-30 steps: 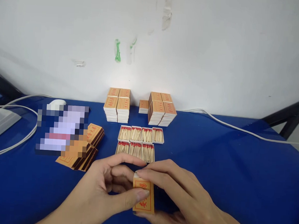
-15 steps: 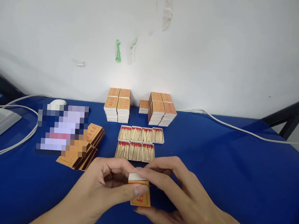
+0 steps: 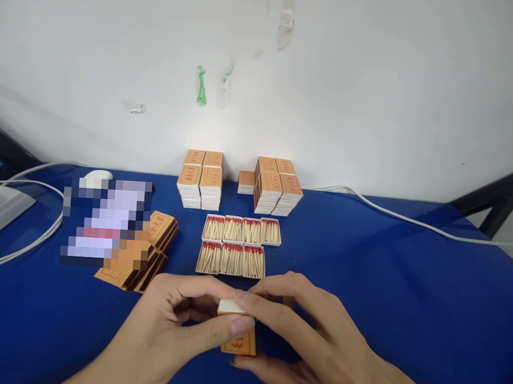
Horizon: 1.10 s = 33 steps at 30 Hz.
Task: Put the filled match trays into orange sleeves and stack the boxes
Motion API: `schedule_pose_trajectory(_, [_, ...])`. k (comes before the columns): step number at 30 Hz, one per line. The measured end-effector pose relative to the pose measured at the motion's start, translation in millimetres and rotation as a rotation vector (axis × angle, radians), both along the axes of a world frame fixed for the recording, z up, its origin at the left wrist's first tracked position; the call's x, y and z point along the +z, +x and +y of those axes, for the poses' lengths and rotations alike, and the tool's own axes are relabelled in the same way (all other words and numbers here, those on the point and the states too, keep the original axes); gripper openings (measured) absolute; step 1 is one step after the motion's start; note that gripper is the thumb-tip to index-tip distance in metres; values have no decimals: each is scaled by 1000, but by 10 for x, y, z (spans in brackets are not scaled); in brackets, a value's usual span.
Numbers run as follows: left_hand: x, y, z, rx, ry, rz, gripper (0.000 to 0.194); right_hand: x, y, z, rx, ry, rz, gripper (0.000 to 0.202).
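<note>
Closest to us, two hands meet over one little matchbox [image 3: 235, 332]. The left hand [image 3: 174, 326] pinches it, with the thumb lying across its orange top. The right hand [image 3: 312, 346] wraps it from the other side, and one finger presses on the white end that sticks out. So both hands are grasping the same box, just above the blue table [image 3: 385, 292].

That white end is the inner tray, poking out of its sleeve. If the finger pushes too hard or the box tips, the tray could slide right out and the matches could spill all over the cloth. A squeeze that is too tight could squash the thin card.

Just past the fingers lie open trays of matches [image 3: 236, 246], in two rows, red tips showing. A bumping knuckle could knock them crooked. To the left of the hands sits a heap of empty orange sleeves [image 3: 148, 255]. Farther back, near the white wall [image 3: 376, 77], stand two neat stacks of closed boxes [image 3: 239, 182].
</note>
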<state>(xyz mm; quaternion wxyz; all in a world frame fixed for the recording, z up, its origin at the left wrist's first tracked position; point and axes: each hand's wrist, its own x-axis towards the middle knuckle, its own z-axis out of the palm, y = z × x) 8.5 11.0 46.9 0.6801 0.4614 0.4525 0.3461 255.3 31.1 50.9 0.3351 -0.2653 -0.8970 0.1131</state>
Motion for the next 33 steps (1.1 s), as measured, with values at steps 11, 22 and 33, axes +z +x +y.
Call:
schedule_pose_trajectory(11, [15, 18, -28, 14, -6, 18, 14, 4, 9, 3, -23, 33, 10, 41])
schedule_pose_trajectory(22, [-25, 33, -2, -39, -47, -69, 11, -45, 1, -24, -61, 151, 8, 48])
schedule_pose_trajectory(33, [-31, 47, 21, -70, -110, -96, 11, -3, -2, 23, 25, 104, -58, 39])
